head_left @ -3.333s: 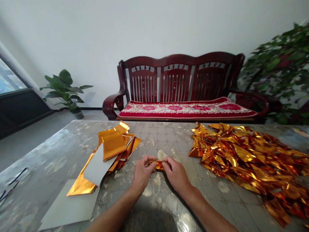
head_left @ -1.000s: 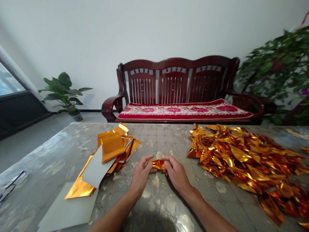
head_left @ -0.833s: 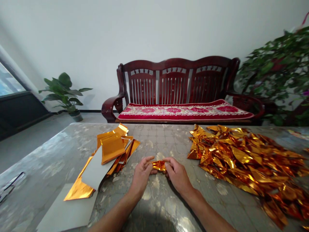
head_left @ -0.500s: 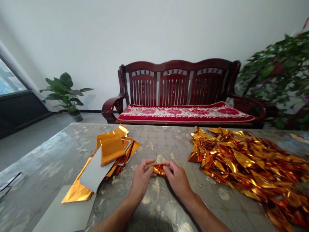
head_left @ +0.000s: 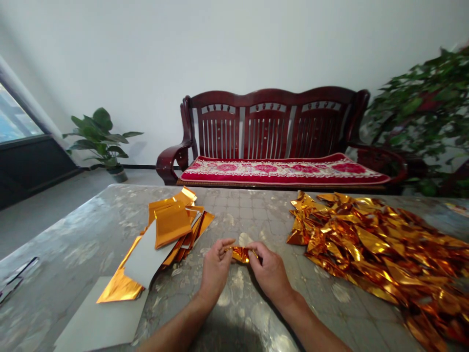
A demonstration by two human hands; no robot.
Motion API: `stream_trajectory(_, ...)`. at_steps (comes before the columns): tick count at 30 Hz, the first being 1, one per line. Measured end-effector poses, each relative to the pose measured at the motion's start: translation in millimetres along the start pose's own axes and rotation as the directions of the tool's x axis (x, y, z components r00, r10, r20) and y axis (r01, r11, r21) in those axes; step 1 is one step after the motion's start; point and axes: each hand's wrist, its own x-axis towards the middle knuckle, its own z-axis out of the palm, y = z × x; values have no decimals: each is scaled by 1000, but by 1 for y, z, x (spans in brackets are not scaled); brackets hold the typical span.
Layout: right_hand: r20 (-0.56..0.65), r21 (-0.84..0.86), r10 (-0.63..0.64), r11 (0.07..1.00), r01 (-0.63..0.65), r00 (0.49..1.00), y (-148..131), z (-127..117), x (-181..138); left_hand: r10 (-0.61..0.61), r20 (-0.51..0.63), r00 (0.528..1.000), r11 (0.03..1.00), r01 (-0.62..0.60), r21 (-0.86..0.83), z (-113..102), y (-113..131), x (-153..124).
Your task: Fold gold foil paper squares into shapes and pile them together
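A small folded piece of shiny gold foil paper is held between my two hands over the table. My left hand pinches its left end with thumb and fingers. At the other end my right hand grips it, thumb toward me. The fingers cover both ends, so only the crinkled middle shows. To the left lies a loose stack of gold foil sheets with some pale backs turned up. A large heap of folded gold foil pieces spreads over the right side.
The table has a grey patterned cover. A pale flat sheet lies at its near left, and a dark thin object sits by the left edge. Beyond stand a wooden bench, a potted plant and leafy greenery.
Both hands keep hold of the foil piece, their fingers shifting slightly at its ends. The whole view has moved a little; stack and heap look undisturbed.
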Motion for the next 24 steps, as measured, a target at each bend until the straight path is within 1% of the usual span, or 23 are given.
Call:
stream_trajectory(3,10,14,-1,1000,1,1000,0,1,-1,-19,-1,1000,1000,19,-18,0,1,3)
stream_trajectory(11,28,28,25,999,-26,999,3,1,-1,-40,8,999,999,40,-2,0,-3,4)
stream_trajectory(13,28,30,30,999,-31,999,4,0,0,-32,15,999,999,31,28,0,-4,5)
stream_trajectory(17,29,26,32,999,-33,999,3,0,0,28,24,999,992,-30,119,-2,-5,6)
stream_trajectory(18,29,24,34,999,-35,999,2,1,0,21,24,999,992,-24,120,-2,-4,6)
stream_trajectory(20,30,24,47,999,-48,998,-1,2,-1,-28,20,999,997,27,79,-1,-3,5)
stream_trajectory(24,47,57,65,996,-67,997,-6,4,-1,-111,29,993,991,112,-72,3,-2,3)
